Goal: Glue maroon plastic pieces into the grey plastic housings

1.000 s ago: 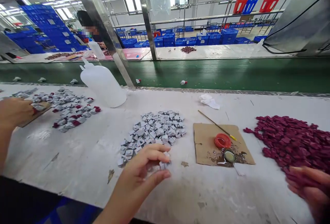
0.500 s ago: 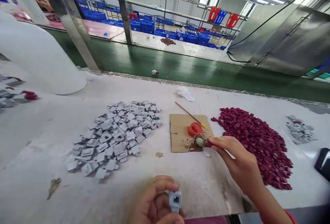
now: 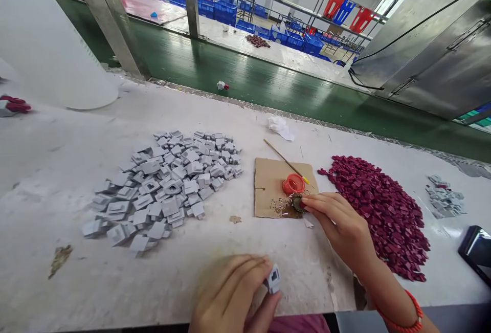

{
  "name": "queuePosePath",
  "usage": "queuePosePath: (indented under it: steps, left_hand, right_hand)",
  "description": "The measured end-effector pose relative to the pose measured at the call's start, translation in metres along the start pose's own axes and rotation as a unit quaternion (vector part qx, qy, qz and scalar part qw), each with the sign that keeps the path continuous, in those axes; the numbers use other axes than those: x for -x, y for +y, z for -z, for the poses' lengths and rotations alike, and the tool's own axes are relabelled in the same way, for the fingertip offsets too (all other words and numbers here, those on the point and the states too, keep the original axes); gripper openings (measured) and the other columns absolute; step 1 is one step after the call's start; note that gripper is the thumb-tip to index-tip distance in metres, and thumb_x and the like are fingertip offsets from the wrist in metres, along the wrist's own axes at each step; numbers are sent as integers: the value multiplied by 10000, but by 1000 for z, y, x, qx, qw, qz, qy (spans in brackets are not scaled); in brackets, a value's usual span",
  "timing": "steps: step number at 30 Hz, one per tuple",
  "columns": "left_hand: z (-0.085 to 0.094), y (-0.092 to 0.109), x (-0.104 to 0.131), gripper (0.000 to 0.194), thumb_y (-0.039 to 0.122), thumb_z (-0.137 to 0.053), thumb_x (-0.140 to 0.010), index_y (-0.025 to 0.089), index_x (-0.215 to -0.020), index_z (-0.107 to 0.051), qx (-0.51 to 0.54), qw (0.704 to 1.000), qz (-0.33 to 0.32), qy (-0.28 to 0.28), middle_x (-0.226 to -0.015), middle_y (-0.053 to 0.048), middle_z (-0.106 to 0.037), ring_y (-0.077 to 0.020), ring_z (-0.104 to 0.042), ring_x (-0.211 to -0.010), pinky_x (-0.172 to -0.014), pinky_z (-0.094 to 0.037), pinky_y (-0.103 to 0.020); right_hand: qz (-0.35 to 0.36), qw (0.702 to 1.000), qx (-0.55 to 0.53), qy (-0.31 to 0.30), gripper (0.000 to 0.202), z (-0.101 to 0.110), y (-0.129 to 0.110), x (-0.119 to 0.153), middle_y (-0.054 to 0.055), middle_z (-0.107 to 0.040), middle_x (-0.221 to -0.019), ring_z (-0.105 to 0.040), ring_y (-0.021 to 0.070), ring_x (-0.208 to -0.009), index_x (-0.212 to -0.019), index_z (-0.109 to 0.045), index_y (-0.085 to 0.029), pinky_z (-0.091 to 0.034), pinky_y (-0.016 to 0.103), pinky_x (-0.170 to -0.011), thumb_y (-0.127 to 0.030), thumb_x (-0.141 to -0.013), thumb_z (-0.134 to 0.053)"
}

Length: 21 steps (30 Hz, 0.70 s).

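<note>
Fingers of the left hand [image 3: 236, 292] clamp one grey piece [image 3: 273, 279], at six o'clock from the cardboard [image 3: 264, 177]. Those of the right hand [image 3: 345, 226] are bunched at a dark round cap [image 3: 296, 204], at the cardboard's four o'clock; whether they pinch anything is hidden. This piece looks barely begun, with plenty left: a grey heap [image 3: 169, 184] lies at nine, a dark red heap [image 3: 379, 215] at three. One grey-and-red piece [image 3: 222, 86] sits on the belt [image 3: 276, 87] at eleven. A white container [image 3: 49, 41] at ten is cut off
</note>
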<state>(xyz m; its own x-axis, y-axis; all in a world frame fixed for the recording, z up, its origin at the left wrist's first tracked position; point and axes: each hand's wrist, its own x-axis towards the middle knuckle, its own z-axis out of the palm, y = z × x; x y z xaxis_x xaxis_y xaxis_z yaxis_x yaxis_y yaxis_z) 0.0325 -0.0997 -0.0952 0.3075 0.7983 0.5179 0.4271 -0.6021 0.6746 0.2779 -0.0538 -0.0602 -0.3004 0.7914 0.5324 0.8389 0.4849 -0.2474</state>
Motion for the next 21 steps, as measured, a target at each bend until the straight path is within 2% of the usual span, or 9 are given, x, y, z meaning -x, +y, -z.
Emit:
queuePosePath:
  steps: [3,5,8,12,16,21]
  left_hand:
    - [-2,-4,1,227,108,-676,-818,172,-1035,-659,-16,1000,1,13,-942,-2,-743,-147,-645,-963,-922,-478,-204]
    - [-4,-5,3,212,93,-703,-794,167,-989,-666,-28,999,9,24,-895,-8,-736,-161,-630,-925,-895,-484,-233]
    - [-8,-3,5,187,73,-714,-780,158,-932,-648,-43,998,21,40,-830,-11,-717,-162,-608,-849,-842,-484,-254]
    - [-11,-3,4,161,71,-698,-791,163,-900,-622,-42,997,44,38,-792,-6,-699,-164,-595,-812,-796,-482,-262]
    - [-9,-4,4,170,92,-708,-787,166,-914,-623,-52,998,38,24,-809,-7,-708,-174,-607,-818,-793,-494,-273]
    - [-5,-4,6,182,85,-681,-801,175,-942,-608,-57,998,42,1,-835,-12,-722,-181,-632,-824,-791,-511,-286]
  right_hand:
    - [-8,1000,3,7,212,4,-6,2,30,-720,-962,-654,172,-902,-1021,-659,-215,-556,328,-807,-78,-878,-585]
    - [-44,998,-15,42,250,5,-19,7,32,-711,-986,-652,159,-918,-1050,-651,-213,-546,310,-851,-63,-854,-617]
    - [-120,983,-118,70,265,0,-51,21,21,-701,-967,-656,128,-909,-1058,-640,-209,-556,230,-831,-60,-840,-624]
    - [-131,961,-241,44,278,-16,-89,39,34,-693,-952,-660,125,-909,-1058,-632,-187,-574,195,-780,-29,-831,-598]
    - [-142,955,-256,46,282,-27,-96,43,47,-694,-963,-661,132,-921,-1061,-640,-183,-577,209,-798,-27,-832,-593]
    - [-123,959,-254,6,260,-24,-92,35,50,-703,-915,-677,151,-873,-1032,-642,-193,-592,229,-751,-29,-837,-590]
